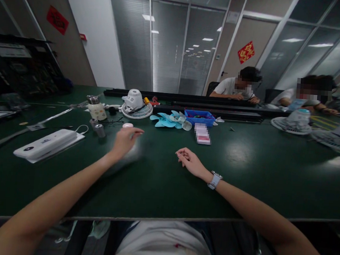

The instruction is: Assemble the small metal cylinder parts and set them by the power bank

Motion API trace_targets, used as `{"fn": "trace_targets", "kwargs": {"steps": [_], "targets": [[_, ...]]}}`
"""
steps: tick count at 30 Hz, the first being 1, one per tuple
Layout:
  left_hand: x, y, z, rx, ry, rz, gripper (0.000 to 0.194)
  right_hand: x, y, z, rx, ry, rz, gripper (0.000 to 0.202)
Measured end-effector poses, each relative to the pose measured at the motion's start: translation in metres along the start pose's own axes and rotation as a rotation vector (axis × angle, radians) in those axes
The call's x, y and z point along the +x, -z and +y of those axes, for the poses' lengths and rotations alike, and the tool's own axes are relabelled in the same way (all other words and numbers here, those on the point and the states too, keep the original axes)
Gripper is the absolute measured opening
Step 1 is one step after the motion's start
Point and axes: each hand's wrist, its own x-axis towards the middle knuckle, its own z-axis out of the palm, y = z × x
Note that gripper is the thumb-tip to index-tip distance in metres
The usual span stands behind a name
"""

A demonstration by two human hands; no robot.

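My left hand (125, 141) hovers above the green table (151, 181), fingers stretched to the right and nothing seen in them. Just behind it is a small pale pink round object (127, 125), partly covered by the hand. To its left stand two small metal cylinders, the nearer cylinder (100, 130) beside a cream patterned bottle (97, 109) with a metal lid. My right hand (191, 161), with a watch (215, 180) on its wrist, is loosely curled over the table and appears to hold nothing. A blurred pink-and-white item (203, 134) lies beyond it.
A white fan body (134, 101) rests on its round grille behind blue fan blades (169, 119). Near them is a blue bin (199, 118) of small parts. A white device with a cord (49, 143) lies at left. Two people work across the table by more fan parts (295, 121).
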Motion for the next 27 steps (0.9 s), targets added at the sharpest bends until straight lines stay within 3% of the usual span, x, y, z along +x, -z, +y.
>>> {"fn": "trace_targets", "kwargs": {"steps": [4, 8, 19, 27], "targets": [[0.018, 0.036, -0.065, 0.134, 0.379, 0.226, 0.023, 0.0, 0.001, 0.001, -0.002, 0.005, -0.013, 0.036], [0.016, 0.051, -0.1, 0.209, 0.528, 0.302, 0.024, 0.0, 0.002, 0.003, -0.014, 0.005, -0.024, 0.034], [0.013, 0.049, -0.12, 0.154, 0.752, 0.367, 0.023, 0.0, 0.0, 0.004, -0.017, 0.016, -0.029, 0.031], [0.014, 0.044, -0.133, 0.068, 0.816, 0.447, 0.025, 0.001, 0.0, 0.004, -0.015, 0.018, -0.029, 0.032]]}}
